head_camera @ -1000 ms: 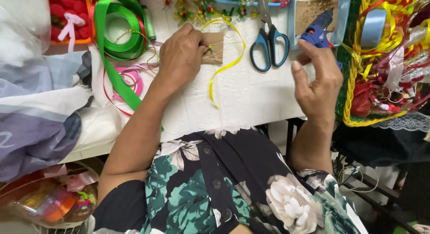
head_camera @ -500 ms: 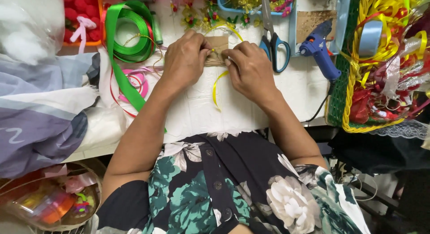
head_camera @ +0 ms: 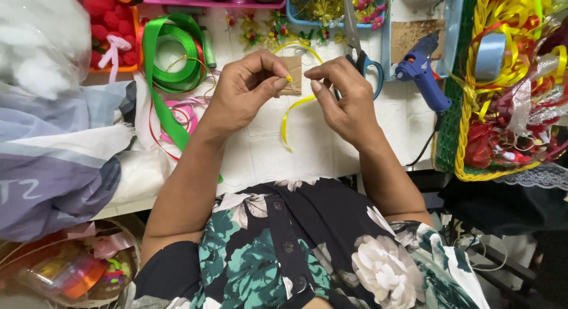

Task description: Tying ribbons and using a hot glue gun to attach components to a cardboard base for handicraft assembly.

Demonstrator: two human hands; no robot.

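My left hand (head_camera: 245,90) pinches a narrow yellow ribbon (head_camera: 288,117) between thumb and forefinger, lifted just above the white table (head_camera: 307,143). The ribbon loops up over a small brown cardboard piece (head_camera: 293,66) lying behind my fingers and hangs down toward me. My right hand (head_camera: 346,102) is close beside it, fingertips curled toward the same spot on the ribbon, a finger's width from my left thumb. Whether the right fingers touch the ribbon I cannot tell.
Blue-handled scissors (head_camera: 361,57) and a blue glue gun (head_camera: 421,72) lie behind my right hand. A green ribbon roll (head_camera: 171,54) and pink ribbon (head_camera: 177,114) sit to the left. A basket of ribbons (head_camera: 509,90) stands at the right, trays of small decorations (head_camera: 319,4) at the back, folded cloth (head_camera: 53,149) on the left.
My right hand came in from the glue gun side to the cardboard. Both hands then lifted off the cardboard, the left keeping the yellow ribbon pinched.
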